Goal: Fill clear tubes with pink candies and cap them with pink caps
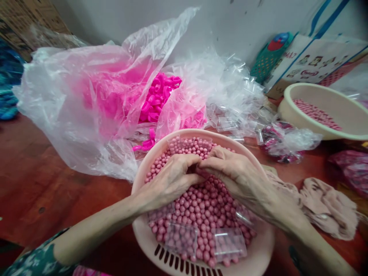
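My left hand (175,176) and my right hand (235,168) meet over the middle of a pale pink plastic basket (143,245) full of round pink beads (201,207). Both hands are closed, thumb and fingers pinched together at the tips. Whatever lies between them is hidden by the fingers. On the beads rest several clear plastic tubes: one clear tube (181,237) at the near left, another clear tube (230,243) at the near right, and others by the rim and beyond the hands.
Behind the basket, a clear plastic bag (66,126) spills bright pink plastic parts (161,94). More clear tubes (227,123) lie at the back. To the right are a cream bowl (324,132) with pink pieces, a knotted bag (287,142) and a beige cloth (330,207).
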Motion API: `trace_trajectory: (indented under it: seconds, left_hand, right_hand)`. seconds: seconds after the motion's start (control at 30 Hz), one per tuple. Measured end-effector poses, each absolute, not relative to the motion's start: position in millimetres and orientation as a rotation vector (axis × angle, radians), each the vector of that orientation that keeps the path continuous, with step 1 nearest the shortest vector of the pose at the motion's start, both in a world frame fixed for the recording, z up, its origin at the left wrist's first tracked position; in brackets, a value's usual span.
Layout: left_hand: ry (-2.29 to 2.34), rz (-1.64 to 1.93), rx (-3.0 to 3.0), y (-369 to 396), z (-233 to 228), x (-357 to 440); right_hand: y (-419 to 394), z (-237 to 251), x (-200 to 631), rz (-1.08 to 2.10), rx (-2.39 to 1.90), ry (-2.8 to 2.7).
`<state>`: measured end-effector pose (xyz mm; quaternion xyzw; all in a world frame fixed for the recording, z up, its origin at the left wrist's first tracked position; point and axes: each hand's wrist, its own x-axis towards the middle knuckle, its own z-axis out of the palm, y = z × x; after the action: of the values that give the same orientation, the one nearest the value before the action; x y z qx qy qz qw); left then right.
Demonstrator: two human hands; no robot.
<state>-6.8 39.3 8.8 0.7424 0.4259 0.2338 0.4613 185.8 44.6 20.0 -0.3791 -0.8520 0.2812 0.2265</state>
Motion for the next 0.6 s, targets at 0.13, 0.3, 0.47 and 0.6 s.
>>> trace_trajectory:
  seconds: [0.13,0.3,0.47,0.6]
  left_hand:
    - [1.231,0.665,1.790,42,17,-10]
    - [1.427,0.838,1.858,45,13,-15]
    - [1.457,0.698,2.139,51,8,-18]
    - [1.422,0.541,2.333,54,5,-20]
  right_hand:
    - [48,22,204,0.602,-1.196,-2.265]
    - [56,7,226,0.477,-1.396,-2.387]
    - [59,-10,219,0.456,-1.172,-2.438]
    - [39,-20,224,0.322,-1.076,-2.484]
